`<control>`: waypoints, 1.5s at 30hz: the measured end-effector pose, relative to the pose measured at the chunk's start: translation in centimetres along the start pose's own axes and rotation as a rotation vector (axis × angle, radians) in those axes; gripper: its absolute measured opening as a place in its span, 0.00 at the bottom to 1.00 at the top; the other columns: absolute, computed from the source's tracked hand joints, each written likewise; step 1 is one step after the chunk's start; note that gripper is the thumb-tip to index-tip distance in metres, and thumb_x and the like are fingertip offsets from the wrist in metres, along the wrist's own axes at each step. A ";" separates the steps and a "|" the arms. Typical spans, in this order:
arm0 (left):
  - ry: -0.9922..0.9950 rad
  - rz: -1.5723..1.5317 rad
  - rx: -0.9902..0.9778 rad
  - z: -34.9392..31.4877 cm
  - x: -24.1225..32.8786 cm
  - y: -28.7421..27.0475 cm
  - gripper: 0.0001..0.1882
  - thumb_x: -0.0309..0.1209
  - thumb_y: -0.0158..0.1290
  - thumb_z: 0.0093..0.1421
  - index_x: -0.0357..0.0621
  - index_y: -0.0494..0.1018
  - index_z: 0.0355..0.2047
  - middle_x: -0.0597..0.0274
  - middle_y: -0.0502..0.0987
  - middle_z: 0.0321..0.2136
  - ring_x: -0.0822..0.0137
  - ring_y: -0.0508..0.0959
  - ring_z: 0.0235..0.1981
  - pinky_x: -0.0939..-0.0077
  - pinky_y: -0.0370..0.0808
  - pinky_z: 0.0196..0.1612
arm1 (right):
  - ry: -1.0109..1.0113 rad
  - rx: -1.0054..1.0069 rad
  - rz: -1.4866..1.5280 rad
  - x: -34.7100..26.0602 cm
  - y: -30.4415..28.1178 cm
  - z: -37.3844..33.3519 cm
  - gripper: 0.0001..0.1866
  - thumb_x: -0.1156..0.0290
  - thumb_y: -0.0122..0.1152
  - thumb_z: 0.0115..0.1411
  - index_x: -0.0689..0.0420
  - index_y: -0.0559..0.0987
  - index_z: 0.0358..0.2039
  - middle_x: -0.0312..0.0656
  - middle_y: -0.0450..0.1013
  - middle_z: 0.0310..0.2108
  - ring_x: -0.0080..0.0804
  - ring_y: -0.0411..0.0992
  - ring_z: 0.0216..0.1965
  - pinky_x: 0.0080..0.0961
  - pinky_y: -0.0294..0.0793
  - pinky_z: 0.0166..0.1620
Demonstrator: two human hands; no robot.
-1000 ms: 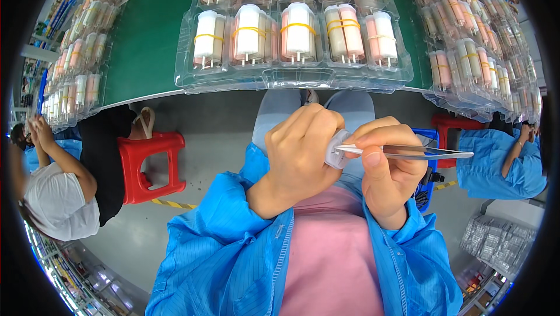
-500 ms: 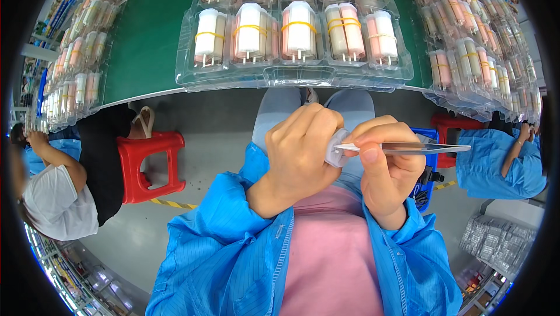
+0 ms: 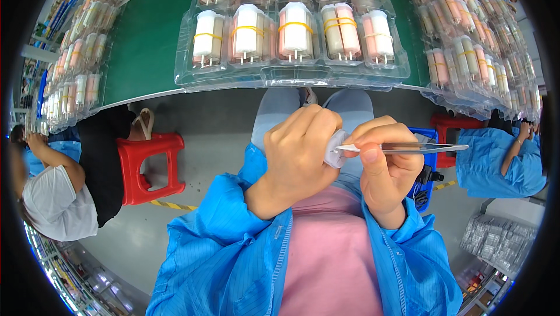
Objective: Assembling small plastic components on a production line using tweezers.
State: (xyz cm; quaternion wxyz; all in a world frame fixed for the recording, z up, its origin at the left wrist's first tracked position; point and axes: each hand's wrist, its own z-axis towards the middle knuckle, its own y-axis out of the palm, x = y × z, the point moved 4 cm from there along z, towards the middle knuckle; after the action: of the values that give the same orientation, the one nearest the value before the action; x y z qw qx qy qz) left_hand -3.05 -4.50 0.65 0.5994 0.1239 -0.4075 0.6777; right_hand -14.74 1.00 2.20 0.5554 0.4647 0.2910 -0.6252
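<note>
I have my left hand (image 3: pixel 300 155) gripping a white piece (image 3: pixel 333 154) — right hand (image 3: pixel 389 167) pinching a thin tool (image 3: pixel 431 148), tip against it.

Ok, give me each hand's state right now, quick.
Left hand: closed, holding a whitish part.
Right hand: closed, holding a slim tool, its pale tip at that part's exposed end.
</note>
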 end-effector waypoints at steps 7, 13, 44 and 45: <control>-0.002 -0.014 0.005 0.0 0.2 0.1 0.11 0.22 0.60 0.40 0.41 0.68 0.23 0.58 0.70 0.19 0.57 0.72 0.18 0.70 0.67 0.19 | -0.014 0.019 -0.013 0.1 0.0 -0.2 0.05 0.78 0.61 0.56 0.66 0.77 0.31 0.47 0.74 0.32 0.29 0.72 0.33 0.21 0.72 0.37; -0.005 0.054 -0.026 -0.4 0.0 0.2 0.15 0.23 0.59 0.35 0.44 0.66 0.24 0.59 0.68 0.19 0.58 0.72 0.19 0.66 0.65 0.18 | -0.118 -0.041 -0.313 -0.8 0.2 0.3 0.06 0.79 0.65 0.50 0.63 0.78 0.30 0.47 0.75 0.28 0.32 0.73 0.28 0.22 0.72 0.31; -0.031 0.043 -0.041 -0.1 0.3 0.0 0.11 0.20 0.59 0.39 0.42 0.70 0.24 0.58 0.71 0.19 0.56 0.73 0.19 0.69 0.68 0.20 | 0.013 0.012 0.030 -0.7 -0.8 0.4 0.07 0.75 0.58 0.57 0.66 0.75 0.32 0.48 0.73 0.31 0.27 0.71 0.32 0.21 0.71 0.37; -0.020 0.056 -0.041 0.0 0.3 0.0 0.11 0.21 0.60 0.39 0.42 0.70 0.24 0.58 0.71 0.19 0.56 0.73 0.19 0.69 0.68 0.20 | -0.002 0.003 0.013 -0.6 -0.7 0.3 0.06 0.76 0.59 0.57 0.66 0.75 0.32 0.48 0.73 0.31 0.27 0.71 0.32 0.21 0.70 0.37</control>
State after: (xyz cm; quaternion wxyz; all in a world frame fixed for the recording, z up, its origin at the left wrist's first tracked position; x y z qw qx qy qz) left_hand -3.10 -4.26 0.87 0.5785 0.1071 -0.4304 0.6845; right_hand -15.57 1.14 2.80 0.5592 0.4668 0.2863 -0.6224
